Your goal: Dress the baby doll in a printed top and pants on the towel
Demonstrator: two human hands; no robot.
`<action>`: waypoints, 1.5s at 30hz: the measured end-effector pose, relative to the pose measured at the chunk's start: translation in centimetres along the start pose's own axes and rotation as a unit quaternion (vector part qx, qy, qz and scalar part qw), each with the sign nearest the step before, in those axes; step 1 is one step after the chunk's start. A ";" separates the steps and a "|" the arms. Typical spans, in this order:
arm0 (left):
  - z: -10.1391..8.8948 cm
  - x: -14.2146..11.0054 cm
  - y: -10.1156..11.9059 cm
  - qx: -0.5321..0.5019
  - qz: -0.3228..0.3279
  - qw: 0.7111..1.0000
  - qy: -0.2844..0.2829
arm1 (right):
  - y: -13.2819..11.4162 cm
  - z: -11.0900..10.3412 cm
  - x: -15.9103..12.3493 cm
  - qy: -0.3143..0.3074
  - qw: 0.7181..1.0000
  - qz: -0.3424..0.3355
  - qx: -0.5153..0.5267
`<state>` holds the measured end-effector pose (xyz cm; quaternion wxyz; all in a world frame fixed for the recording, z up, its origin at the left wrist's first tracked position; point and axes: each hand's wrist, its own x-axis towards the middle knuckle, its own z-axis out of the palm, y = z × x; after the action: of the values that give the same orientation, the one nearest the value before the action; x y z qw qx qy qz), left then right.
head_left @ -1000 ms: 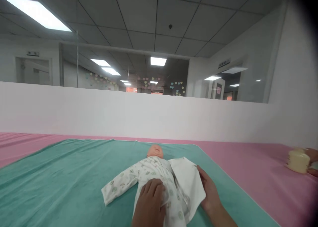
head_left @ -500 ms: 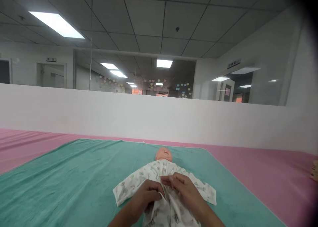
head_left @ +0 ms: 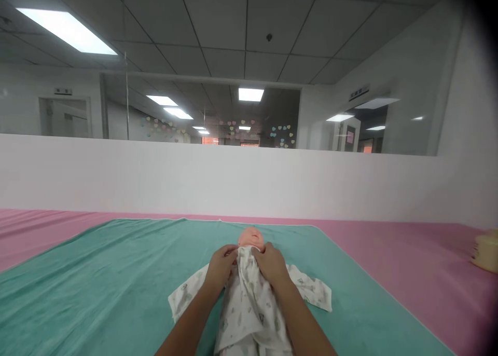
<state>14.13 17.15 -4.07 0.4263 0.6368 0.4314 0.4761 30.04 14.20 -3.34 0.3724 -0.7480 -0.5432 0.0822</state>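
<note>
A baby doll [head_left: 252, 238] lies on its back on a teal towel [head_left: 97, 278], head pointing away from me. It wears a white printed garment [head_left: 249, 304] with both sleeves spread to the sides. My left hand [head_left: 220, 266] pinches the garment's left front edge at the doll's neck. My right hand [head_left: 271, 264] grips the right front edge just beside it. Both hands are closed on the cloth and nearly touch under the doll's chin.
The towel lies on a pink sheet [head_left: 408, 273] that runs to a low white wall [head_left: 233, 179]. A pale yellow container [head_left: 485, 251] sits at the far right edge. Windows and ceiling lights show beyond the wall.
Both hands have slid up from the doll's chest to its neck, drawing the garment's front edges together. Earlier the right front flap lay folded open; now it is closed over the body.
</note>
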 end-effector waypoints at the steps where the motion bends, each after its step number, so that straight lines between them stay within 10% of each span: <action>1: 0.5 0.7 -0.1 0.050 0.019 0.999 -0.006 | -0.2 0.3 0.4 -0.015 0.999 0.006 -0.034; 8: 1.7 3.5 -0.6 0.261 0.096 0.957 -0.081 | 0.1 1.6 1.7 -0.027 0.995 -0.018 -0.095; 17: 1.0 3.1 1.9 0.250 0.084 0.955 -0.132 | 1.4 1.7 2.2 -0.011 0.974 -0.018 0.226; 24: -0.4 2.5 3.2 0.184 0.014 0.971 -0.151 | 1.4 1.3 1.9 -0.145 0.844 0.047 0.513; 31: 2.3 1.3 3.9 -0.065 -0.013 0.990 -0.125 | 1.7 1.1 1.7 -0.153 0.837 0.045 0.523; 37: 3.7 2.0 2.3 0.093 0.046 0.994 -0.016 | 2.1 1.4 2.1 -0.135 0.846 0.061 0.511; 45: 3.0 2.4 1.2 0.161 0.065 0.982 -0.068 | 2.2 1.7 2.0 -0.121 0.870 0.060 0.474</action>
<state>17.65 18.72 -2.86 0.3142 0.7546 0.4303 0.3829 31.61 16.50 -5.41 0.6081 -0.4969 -0.4337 0.4418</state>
